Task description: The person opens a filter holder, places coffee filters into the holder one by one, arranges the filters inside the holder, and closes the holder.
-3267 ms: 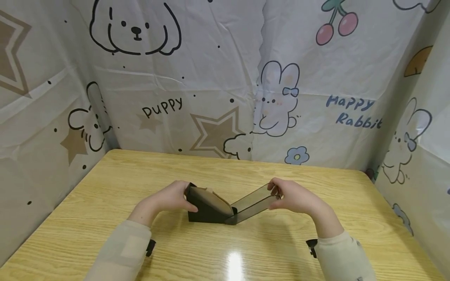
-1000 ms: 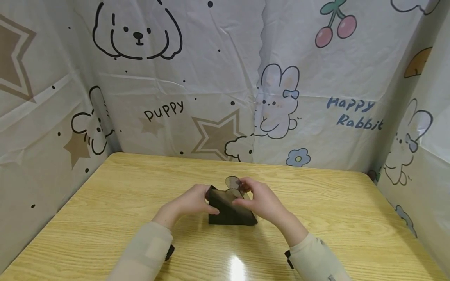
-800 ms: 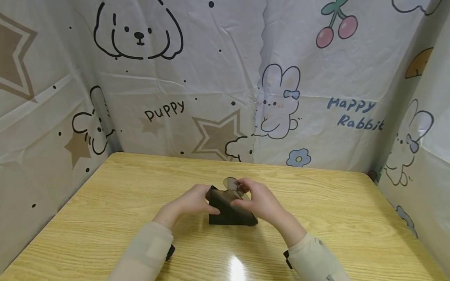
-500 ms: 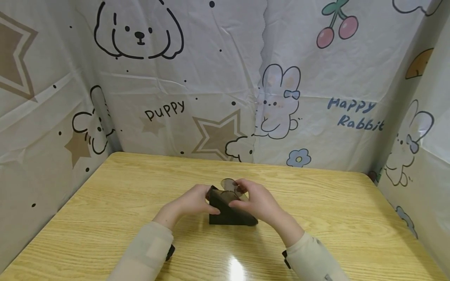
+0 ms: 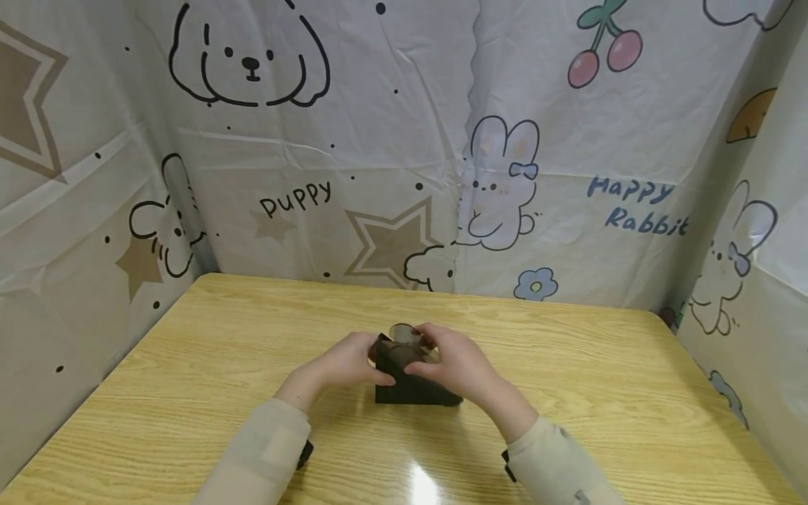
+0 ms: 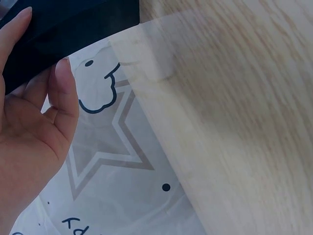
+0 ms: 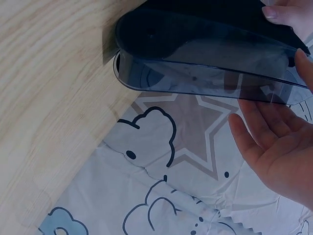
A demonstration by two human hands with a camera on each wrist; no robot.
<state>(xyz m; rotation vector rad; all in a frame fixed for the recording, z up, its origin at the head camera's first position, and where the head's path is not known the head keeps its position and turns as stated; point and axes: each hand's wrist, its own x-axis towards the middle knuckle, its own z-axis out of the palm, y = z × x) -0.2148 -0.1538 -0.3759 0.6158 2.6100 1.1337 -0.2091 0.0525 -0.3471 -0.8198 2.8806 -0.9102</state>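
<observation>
A black wedge-shaped box (image 5: 413, 393) with a smoky see-through hinged lid (image 5: 402, 335) stands on the table. My left hand (image 5: 347, 361) holds the box by its tall left end, thumb on the near side. My right hand (image 5: 457, 361) grips the lid by its two sides, thumb near and fingers far. The lid lies low over the sloping top, its rounded end tipped up near the tall end. In the right wrist view the lid (image 7: 186, 81) overlaps the box along its length, pivoting at the rounded low end. The box's inside is mostly hidden.
The wood-grain table (image 5: 252, 308) has a light glare spot close to the person. A white cloth (image 5: 379, 140) printed with cartoon animals and stars hangs behind and on both sides of it.
From stretching out to the right, the lid has swung up and over leftward in my right hand, still sinking in the last second. The box, held by my left hand, has shifted right.
</observation>
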